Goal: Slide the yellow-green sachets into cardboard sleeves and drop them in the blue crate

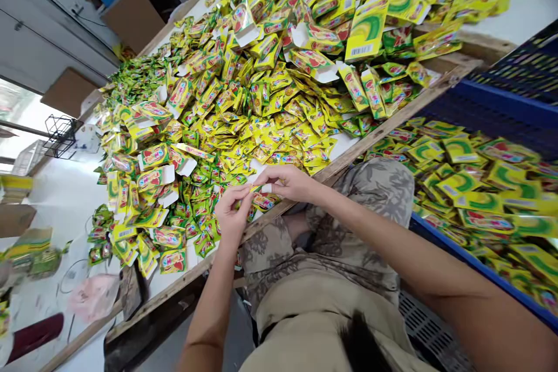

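Note:
My left hand and my right hand meet at the near edge of the table, fingers pinched together. Between their fingertips is a small yellow-and-green carton with a white flap, partly covered by the fingers. Just beyond the hands lie loose yellow sachets in a broad heap. Green sachets gather beside my left hand. Open-ended printed cartons lie on the heap to the left, several showing white inner flaps.
A blue plastic crate full of yellow cartons stands at my right, beside my knee. The table's wooden rim runs diagonally before me. On the left are a pink plastic bag, a black wire rack and a cardboard box.

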`<state>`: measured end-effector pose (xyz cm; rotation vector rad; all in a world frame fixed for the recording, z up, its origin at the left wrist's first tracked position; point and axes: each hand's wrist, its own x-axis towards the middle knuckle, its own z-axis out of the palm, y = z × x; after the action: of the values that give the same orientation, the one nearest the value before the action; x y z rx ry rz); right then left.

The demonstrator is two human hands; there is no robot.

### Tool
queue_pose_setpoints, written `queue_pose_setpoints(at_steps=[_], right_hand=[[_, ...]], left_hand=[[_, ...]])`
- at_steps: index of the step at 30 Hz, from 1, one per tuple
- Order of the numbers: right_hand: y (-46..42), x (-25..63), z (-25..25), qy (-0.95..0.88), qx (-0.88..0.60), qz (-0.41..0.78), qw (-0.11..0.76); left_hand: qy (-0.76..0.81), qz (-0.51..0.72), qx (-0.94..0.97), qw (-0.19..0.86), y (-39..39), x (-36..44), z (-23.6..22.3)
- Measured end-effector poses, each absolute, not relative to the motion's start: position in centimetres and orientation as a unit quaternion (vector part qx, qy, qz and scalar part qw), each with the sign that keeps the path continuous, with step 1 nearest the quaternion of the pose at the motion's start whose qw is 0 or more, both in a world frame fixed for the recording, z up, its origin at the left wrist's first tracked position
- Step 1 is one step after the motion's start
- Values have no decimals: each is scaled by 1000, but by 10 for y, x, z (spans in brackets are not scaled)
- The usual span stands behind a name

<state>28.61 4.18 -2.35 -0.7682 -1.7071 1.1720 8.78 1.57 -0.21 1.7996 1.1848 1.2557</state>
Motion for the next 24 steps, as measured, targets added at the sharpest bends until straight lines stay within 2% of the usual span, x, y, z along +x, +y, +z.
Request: queue_pose_setpoints(at_steps=[9, 13, 19, 24], right_hand=[[36, 282, -27, -687, -328, 473, 443], [30, 280, -25, -723, -358, 407, 429], [15, 283, -17, -665, -389, 345, 535], [-11, 322, 9, -674, -453, 294, 504]], left_hand=[[418, 429, 769, 223, 14, 79, -4], [444, 456, 739, 221, 15, 87, -8], [448, 502, 637, 376, 13, 126, -2], [412, 473, 638, 446, 0, 158, 5]])
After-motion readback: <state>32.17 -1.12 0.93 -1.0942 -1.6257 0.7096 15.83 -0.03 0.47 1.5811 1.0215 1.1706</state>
